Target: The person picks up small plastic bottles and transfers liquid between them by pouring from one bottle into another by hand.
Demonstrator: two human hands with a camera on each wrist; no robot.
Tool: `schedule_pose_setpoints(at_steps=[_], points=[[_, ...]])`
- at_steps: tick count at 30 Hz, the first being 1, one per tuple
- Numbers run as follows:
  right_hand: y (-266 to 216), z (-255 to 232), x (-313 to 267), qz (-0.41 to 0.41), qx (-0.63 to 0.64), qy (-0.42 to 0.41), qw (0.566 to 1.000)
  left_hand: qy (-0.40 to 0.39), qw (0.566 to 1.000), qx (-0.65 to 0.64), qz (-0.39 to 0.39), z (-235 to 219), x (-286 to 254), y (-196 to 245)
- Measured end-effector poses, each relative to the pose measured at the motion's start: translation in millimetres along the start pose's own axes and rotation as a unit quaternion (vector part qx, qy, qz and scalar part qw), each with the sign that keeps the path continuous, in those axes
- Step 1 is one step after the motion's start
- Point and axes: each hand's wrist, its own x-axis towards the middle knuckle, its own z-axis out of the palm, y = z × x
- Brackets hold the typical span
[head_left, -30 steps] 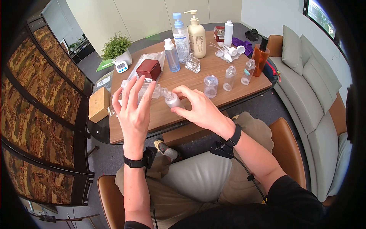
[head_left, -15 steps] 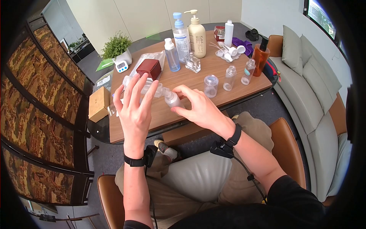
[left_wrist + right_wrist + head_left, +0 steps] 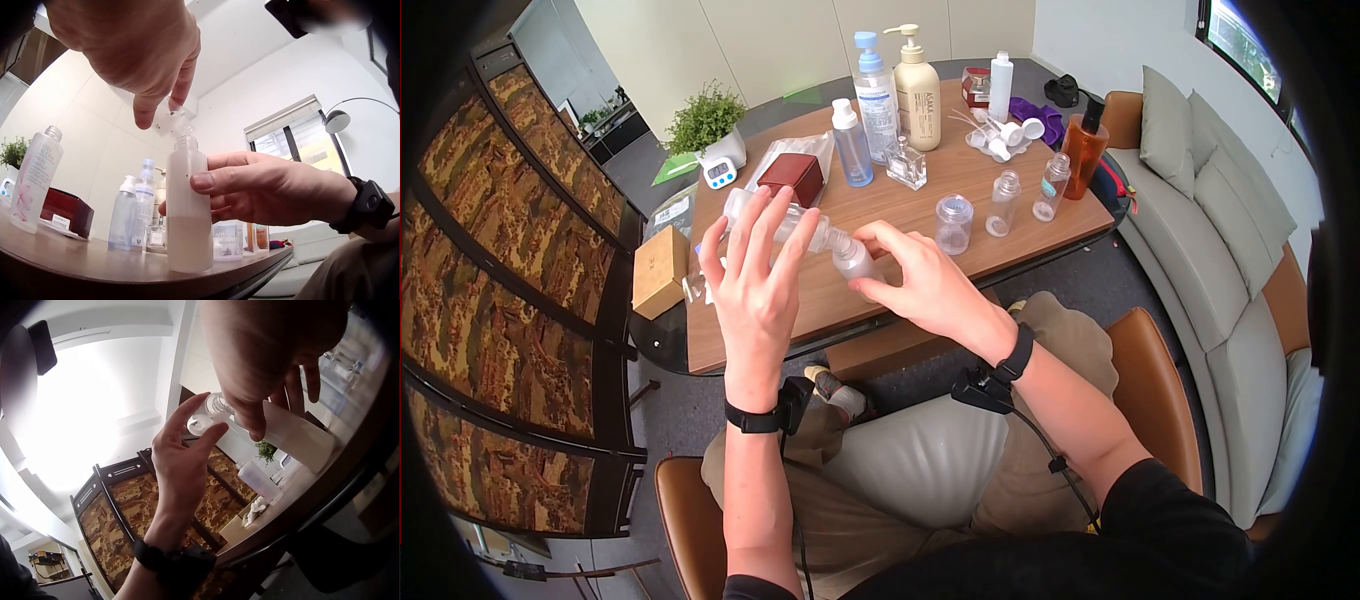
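My left hand (image 3: pixel 757 285) holds a small clear bottle (image 3: pixel 174 120) tipped over, pinched between thumb and fingers. Its neck comes down at the mouth of a frosted bottle (image 3: pixel 189 219), which stands upright on the table and is about half full of cloudy liquid. My right hand (image 3: pixel 925 285) grips that frosted bottle round its upper body, thumb in front, as the left wrist view shows. In the right wrist view droplets show inside the clear bottle. Left of the hands stands another open frosted bottle with pink flowers (image 3: pixel 36 181).
Behind the hands on the wooden table (image 3: pixel 800 320) are a dark red box (image 3: pixel 792 180), a blue bottle (image 3: pixel 852 150), pump bottles and a perfume bottle (image 3: pixel 906 165). To the right stand a clear jar (image 3: pixel 953 225), two small clear bottles and an amber bottle (image 3: pixel 1084 155). A cardboard box (image 3: pixel 660 273) sits at the left edge.
My left hand has shifted a little to the right, its fingertips turning with the clear bottle. The right hand and the frosted bottle have stayed in place.
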Motion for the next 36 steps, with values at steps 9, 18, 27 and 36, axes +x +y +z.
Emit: schedule_pose_setpoints(at_steps=[9,18,27,36], points=[[-2.5,0.1,0.1,0.006,0.005,0.003,1.0,0.006,1.0,-0.004,0.003,1.8,1.2,-0.2],[-0.7,0.1,0.4,0.007,0.016,0.002,1.0,0.009,1.0,-0.01,-0.001,3.0,1.7,0.4],[-1.7,-0.9,0.3,0.007,0.016,0.003,1.0,0.012,1.0,-0.012,-0.003,3.6,2.1,0.5],[-1.1,-0.5,0.6,0.009,0.017,0.0,1.0,0.007,1.0,-0.017,-0.007,3.0,2.3,0.6]])
